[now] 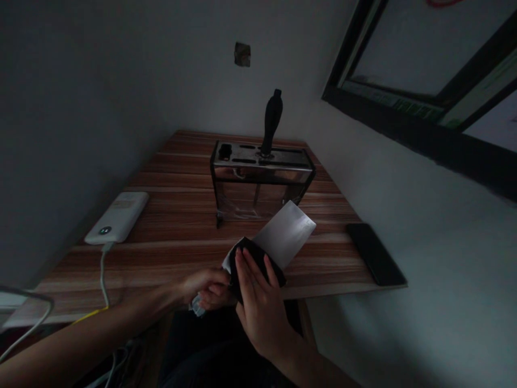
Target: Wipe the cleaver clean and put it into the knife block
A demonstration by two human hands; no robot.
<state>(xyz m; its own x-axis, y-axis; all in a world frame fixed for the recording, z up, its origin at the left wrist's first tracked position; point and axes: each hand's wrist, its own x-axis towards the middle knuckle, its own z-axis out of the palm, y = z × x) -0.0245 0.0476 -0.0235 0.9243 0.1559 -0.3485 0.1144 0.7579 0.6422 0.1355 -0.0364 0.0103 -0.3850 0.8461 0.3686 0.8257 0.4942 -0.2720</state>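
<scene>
Head camera, and here's the left hand (214,285) closed tight around a pale wrapping (197,305) (what's inside, I can't tell)! The right hand (262,318) lies flat, fingers spread, over a black cloth (258,253); the silvery blade (286,233) juts out beyond, before the steel-topped rack (262,173).

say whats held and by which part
Left grip holds a rectangular silvery metal blade by its pale, apparently wrapped end; right grip presses a flat black sheet over the blade.
</scene>
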